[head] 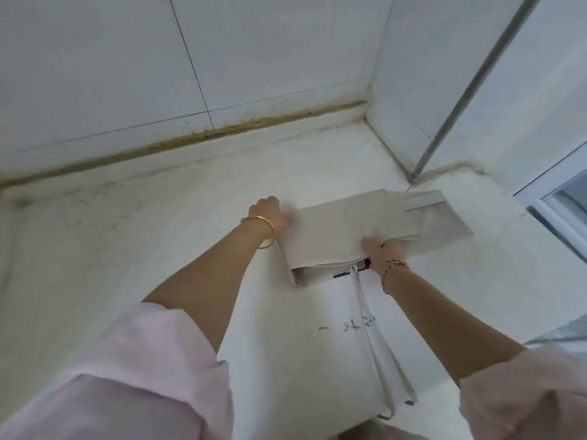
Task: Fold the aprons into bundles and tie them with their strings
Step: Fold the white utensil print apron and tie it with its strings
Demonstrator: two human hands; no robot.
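1. Boundaries: the counter [127, 249] meets a tiled back wall [95, 74] along a stained seam. On your right it ends at a tiled corner pier [413, 74] and a window frame [556, 198].
2. Open room: bare counter spreads wide to the left of your arms. A narrower strip lies between the cloth and the back wall.
3. Apron [349, 223]: beige, folded into a flat oblong of several layers. It lies on the counter near the right corner, with its long side slanting toward the window.
4. Strings [378, 354]: two pale tapes leave the near fold and run toward you to the counter's front edge, passing scribbled marks [352, 327].
5. Left hand [270, 211]: curled at the apron's left end and holding it, with the fingertips hidden by cloth.
6. Right hand [384, 252]: pinching the near edge, thumb on top, fingers beneath the upper layer.
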